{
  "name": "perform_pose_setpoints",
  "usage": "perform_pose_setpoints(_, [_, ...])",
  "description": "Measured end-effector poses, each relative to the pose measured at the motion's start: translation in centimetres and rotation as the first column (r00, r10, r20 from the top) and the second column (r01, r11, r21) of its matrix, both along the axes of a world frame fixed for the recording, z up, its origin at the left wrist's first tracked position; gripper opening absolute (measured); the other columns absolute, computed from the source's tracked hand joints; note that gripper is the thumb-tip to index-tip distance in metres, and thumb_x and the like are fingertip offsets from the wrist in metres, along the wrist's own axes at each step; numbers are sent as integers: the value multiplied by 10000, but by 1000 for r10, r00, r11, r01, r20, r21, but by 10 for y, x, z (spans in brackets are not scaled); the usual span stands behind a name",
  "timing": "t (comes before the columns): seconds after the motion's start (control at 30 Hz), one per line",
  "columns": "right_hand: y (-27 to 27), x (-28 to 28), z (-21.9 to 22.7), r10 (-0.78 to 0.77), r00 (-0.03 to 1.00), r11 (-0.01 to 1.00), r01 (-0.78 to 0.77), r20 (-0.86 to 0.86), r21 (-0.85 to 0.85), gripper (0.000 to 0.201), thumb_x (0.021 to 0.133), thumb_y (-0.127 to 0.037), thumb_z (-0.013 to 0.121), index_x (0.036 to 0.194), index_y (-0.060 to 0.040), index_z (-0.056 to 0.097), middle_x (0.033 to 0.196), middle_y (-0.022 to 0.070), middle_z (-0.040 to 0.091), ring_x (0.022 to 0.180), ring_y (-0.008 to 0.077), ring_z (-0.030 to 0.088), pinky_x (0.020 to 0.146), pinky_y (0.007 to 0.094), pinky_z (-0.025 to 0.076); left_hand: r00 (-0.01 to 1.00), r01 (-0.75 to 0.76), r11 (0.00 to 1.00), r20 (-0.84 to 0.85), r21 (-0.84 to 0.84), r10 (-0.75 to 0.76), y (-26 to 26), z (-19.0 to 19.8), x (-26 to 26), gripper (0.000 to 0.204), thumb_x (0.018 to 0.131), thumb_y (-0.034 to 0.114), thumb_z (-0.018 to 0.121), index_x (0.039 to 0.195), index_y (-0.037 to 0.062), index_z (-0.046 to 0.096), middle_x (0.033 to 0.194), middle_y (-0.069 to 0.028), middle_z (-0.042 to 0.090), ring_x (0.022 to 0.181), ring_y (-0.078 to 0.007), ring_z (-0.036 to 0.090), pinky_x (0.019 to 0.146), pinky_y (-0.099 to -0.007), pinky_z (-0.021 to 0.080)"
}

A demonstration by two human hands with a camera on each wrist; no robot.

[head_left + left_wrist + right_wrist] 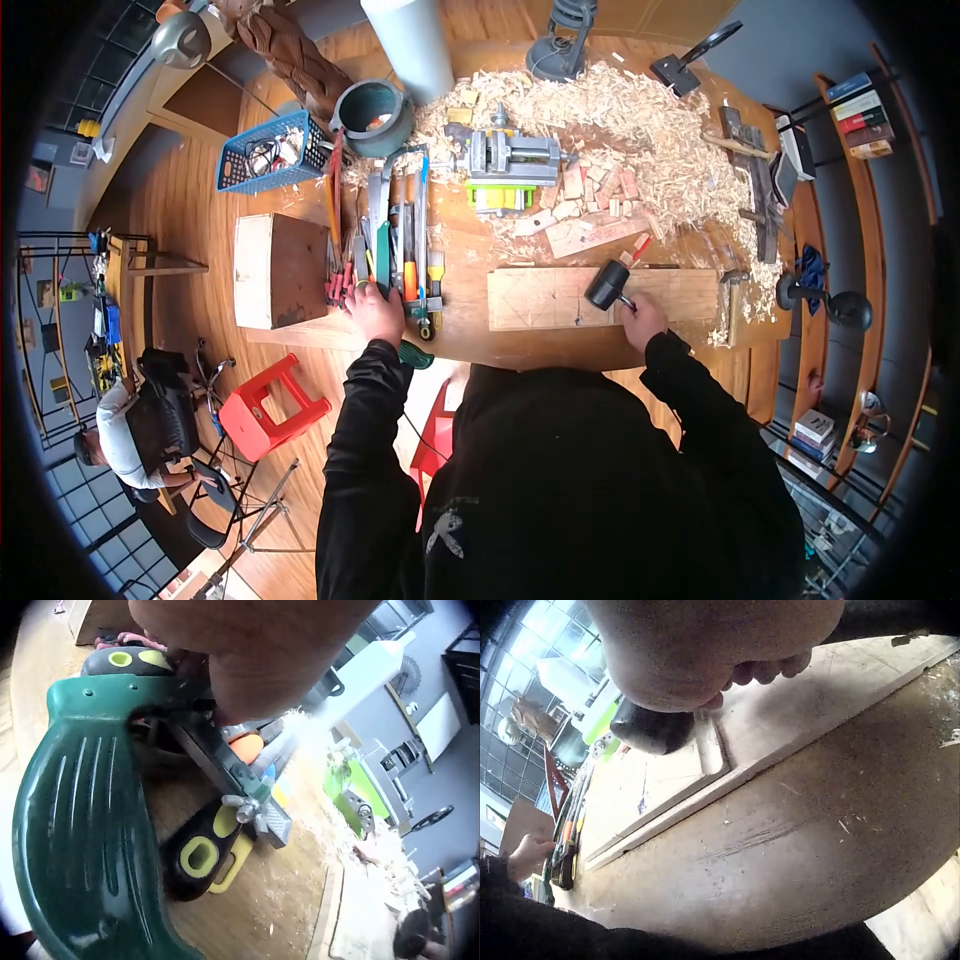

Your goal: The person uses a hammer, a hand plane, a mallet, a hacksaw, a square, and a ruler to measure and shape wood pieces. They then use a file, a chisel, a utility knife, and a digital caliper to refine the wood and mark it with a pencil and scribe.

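My right hand [645,322] grips a black rubber mallet [606,284] by its handle, the head over a flat wooden board [530,300]. In the right wrist view the curled fingers show above the board, with the mallet head [651,732] beyond. My left hand [378,316] is at a row of hand tools on the left of the bench, over a saw with a green handle [90,810]. Its fingertips are hidden among the tools; I cannot tell whether they hold one. A black and yellow handle [199,851] lies beside the saw.
A wooden box [282,270] stands left of the tools, below a blue basket [262,165] and a dark pot [372,118]. A grey vise [515,157] sits behind the board, among wood shavings [640,120] and offcuts. A red stool [270,405] stands on the floor.
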State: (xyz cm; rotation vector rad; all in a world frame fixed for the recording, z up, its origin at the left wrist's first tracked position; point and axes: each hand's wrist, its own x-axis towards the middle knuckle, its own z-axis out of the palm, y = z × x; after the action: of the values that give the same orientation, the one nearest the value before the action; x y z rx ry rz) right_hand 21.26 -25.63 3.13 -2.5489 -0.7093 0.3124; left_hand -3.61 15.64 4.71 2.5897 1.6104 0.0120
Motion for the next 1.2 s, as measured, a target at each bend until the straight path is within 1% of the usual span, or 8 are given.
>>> perform_pose_setpoints(0.33, [4, 5, -2, -23, 998, 1000, 23, -51, -5, 168, 779, -166, 647, 757, -23, 562, 781, 198, 576, 775, 414, 571, 692, 498, 456, 1000, 22, 998, 15, -50, -21, 9, -9, 2, 414, 808, 368, 685, 1054, 38, 641, 1085, -152, 637, 1111, -349, 541, 944, -503, 399])
perform_pose_setpoints(0.43, [3, 7, 0, -29, 992, 999, 25, -124, -33, 200, 808, -216, 641, 776, -26, 586, 805, 209, 603, 784, 418, 588, 709, 498, 466, 989, 124, 992, 74, 27, -126, 21, -40, -12, 427, 793, 358, 691, 1014, -1, 627, 1044, -205, 638, 1046, -381, 563, 938, -497, 412])
perform_pose_setpoints(0.5, [2, 7, 1, -84, 940, 991, 45, -330, -124, 249, 847, -278, 613, 825, -31, 612, 836, 219, 627, 798, 418, 607, 729, 491, 478, 983, 144, 988, 106, 55, -149, 17, -34, -11, 437, 791, 354, 691, 1007, -20, 624, 1002, -218, 638, 1014, -393, 574, 911, -488, 436])
perform_pose_setpoints(0.63, [-3, 11, 9, 2, 911, 990, -60, -411, -127, 276, 882, -318, 570, 895, -48, 625, 856, 222, 637, 819, 418, 618, 744, 485, 490, 992, 84, 996, 89, 7, -85, 13, -23, -6, 433, 786, 348, 699, 1023, -8, 633, 1007, -214, 631, 965, -398, 588, 840, -491, 467])
perform_pose_setpoints(0.93, [-90, 36, 15, -369, 922, 925, 353, -115, -144, 246, 862, -276, 571, 877, -38, 635, 772, 224, 640, 733, 416, 631, 653, 485, 494, 984, 113, 986, 127, 121, -128, 4, -18, -3, 393, 797, 324, 697, 988, -6, 598, 979, -199, 605, 944, -403, 551, 845, -496, 417])
perform_pose_setpoints(1.03, [-148, 73, 8, -537, 841, 816, 538, 67, -209, 268, 849, -271, 572, 833, -14, 649, 754, 243, 639, 713, 418, 639, 638, 479, 496, 979, 128, 976, 135, 175, -152, 8, -28, -7, 394, 799, 322, 702, 982, -12, 599, 934, -194, 616, 901, -393, 572, 816, -483, 429])
perform_pose_setpoints(1.13, [-202, 110, 3, -692, 721, 700, 681, 32, -215, 316, 866, -303, 558, 886, -9, 671, 812, 252, 658, 794, 420, 655, 717, 492, 511, 966, 68, 997, 251, -27, -59, 9, -27, -8, 368, 883, 283, 649, 1018, -45, 552, 963, -272, 621, 881, -438, 601, 762, -494, 472])
perform_pose_setpoints(1.2, [-233, 126, 1, -749, 660, 632, 735, 50, -244, 342, 879, -327, 549, 940, -17, 680, 859, 252, 671, 845, 421, 662, 766, 497, 521, 951, 85, 996, 296, 26, -89, 0, -16, -3, 361, 902, 271, 631, 1033, -51, 534, 983, -285, 617, 895, -449, 598, 769, -491, 475])
